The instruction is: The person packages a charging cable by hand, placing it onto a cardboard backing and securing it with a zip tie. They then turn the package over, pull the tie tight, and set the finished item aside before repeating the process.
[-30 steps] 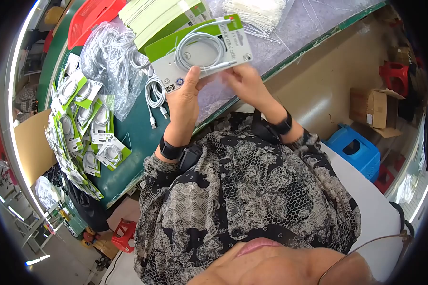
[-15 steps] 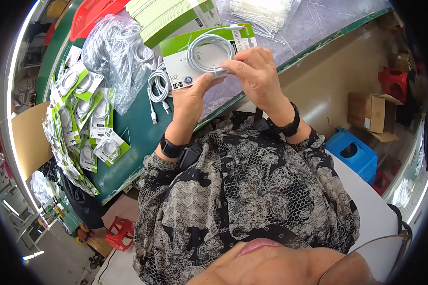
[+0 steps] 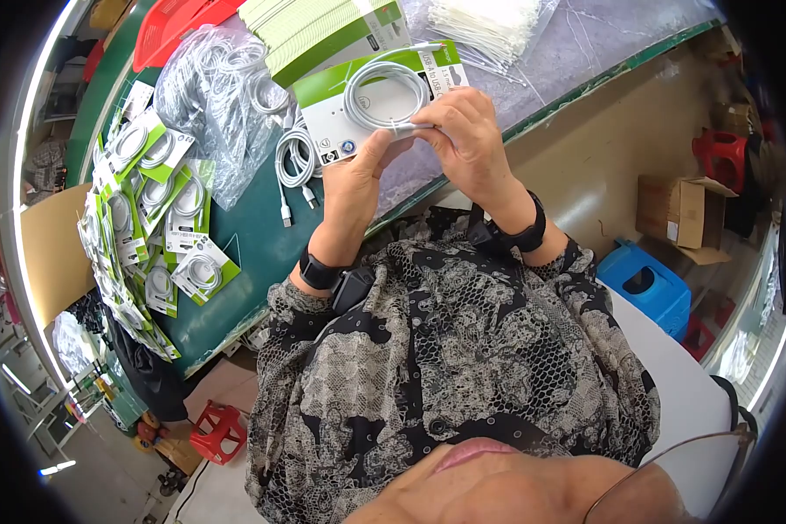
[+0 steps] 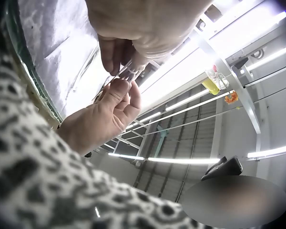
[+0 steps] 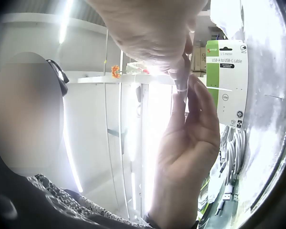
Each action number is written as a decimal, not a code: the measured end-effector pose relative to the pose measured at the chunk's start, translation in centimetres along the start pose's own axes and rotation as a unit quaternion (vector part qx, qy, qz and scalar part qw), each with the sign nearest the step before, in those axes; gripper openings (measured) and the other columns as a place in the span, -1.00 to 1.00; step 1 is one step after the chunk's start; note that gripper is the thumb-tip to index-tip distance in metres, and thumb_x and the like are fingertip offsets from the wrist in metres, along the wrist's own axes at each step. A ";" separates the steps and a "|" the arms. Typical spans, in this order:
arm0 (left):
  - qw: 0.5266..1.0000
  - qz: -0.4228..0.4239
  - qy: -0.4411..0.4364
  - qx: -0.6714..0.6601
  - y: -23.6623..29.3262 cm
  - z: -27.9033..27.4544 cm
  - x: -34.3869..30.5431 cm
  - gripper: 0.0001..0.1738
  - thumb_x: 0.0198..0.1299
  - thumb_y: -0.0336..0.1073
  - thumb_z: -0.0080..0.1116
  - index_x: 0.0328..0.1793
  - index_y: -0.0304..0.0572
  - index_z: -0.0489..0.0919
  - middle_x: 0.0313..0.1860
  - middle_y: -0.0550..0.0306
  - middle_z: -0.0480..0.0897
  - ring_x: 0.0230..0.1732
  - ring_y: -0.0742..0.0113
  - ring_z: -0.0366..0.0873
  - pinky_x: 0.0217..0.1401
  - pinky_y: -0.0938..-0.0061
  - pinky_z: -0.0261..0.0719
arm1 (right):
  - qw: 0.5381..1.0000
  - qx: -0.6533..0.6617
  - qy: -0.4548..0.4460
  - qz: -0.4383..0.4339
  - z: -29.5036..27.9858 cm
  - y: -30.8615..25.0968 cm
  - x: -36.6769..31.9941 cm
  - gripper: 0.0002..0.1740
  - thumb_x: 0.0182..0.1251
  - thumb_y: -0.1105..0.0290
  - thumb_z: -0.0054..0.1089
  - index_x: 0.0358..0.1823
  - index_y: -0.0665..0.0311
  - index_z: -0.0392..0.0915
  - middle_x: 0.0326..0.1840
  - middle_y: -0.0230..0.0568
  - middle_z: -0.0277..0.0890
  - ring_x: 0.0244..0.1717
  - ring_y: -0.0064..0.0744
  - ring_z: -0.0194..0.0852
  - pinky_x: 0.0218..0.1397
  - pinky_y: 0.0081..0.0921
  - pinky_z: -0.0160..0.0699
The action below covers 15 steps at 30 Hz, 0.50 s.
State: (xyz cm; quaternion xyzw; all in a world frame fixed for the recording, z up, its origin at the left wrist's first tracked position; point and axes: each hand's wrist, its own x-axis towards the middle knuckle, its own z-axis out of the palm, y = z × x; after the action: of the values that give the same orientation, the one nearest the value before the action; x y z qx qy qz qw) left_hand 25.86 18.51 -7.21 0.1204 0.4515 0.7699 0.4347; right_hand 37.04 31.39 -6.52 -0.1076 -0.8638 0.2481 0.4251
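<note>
A green-and-white cable card is held up over the table edge, with a coiled white USB cable on its face. My left hand grips the card's lower edge, thumb on the front. My right hand pinches the coil's near side between thumb and forefinger, beside a thin white tie. Both hands meet at the card in the wrist views, where the left hand and right hand show opposite each other. The right hand covers the card's lower right corner.
Behind the card stands a stack of blank cards. Bagged cables and a loose coiled cable lie left of it, beside a pile of finished cards. White cable ties lie back right; a red basket sits back left.
My right hand has come in from beside the card's right edge to pinch the coil on its front. The card has shifted slightly right and down; over the last half second little else moved.
</note>
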 end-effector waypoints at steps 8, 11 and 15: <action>0.999 0.018 -0.034 -0.009 0.2 0.2 0.0 -0.54 0.29 -0.52 0.03 0.30 -0.35 0.28 0.15 -0.04 0.49 0.08 0.13 0.56 0.14 0.21 0.63 | 0.996 0.080 -0.023 0.037 -0.7 0.2 0.1 -0.75 0.03 0.60 0.29 -0.23 0.17 0.60 -0.30 -0.34 0.51 -0.18 -0.31 0.44 0.02 -0.41 0.34; 1.000 0.002 -0.028 -0.013 0.2 0.2 0.0 -0.53 0.28 -0.52 0.03 0.31 -0.34 0.27 0.17 -0.03 0.48 0.10 0.13 0.55 0.15 0.20 0.63 | 0.993 0.107 -0.027 0.046 -0.9 0.1 0.2 -0.76 0.02 0.63 0.28 -0.26 0.19 0.61 -0.30 -0.33 0.49 -0.18 -0.31 0.43 0.00 -0.42 0.35; 0.998 -0.022 -0.026 -0.059 -0.2 0.0 0.0 -0.53 0.28 -0.52 0.02 0.32 -0.33 0.26 0.18 -0.03 0.47 0.12 0.14 0.54 0.16 0.22 0.62 | 0.995 0.072 -0.072 0.004 -1.2 0.1 0.1 -0.76 0.00 0.66 0.26 -0.28 0.21 0.62 -0.29 -0.31 0.45 -0.17 -0.29 0.42 -0.02 -0.43 0.37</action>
State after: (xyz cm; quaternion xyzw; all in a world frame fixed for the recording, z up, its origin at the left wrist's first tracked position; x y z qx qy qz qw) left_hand 26.02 18.53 -7.40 0.1050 0.3963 0.7820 0.4694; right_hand 37.92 31.93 -5.91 -0.0615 -0.8717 0.3187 0.3671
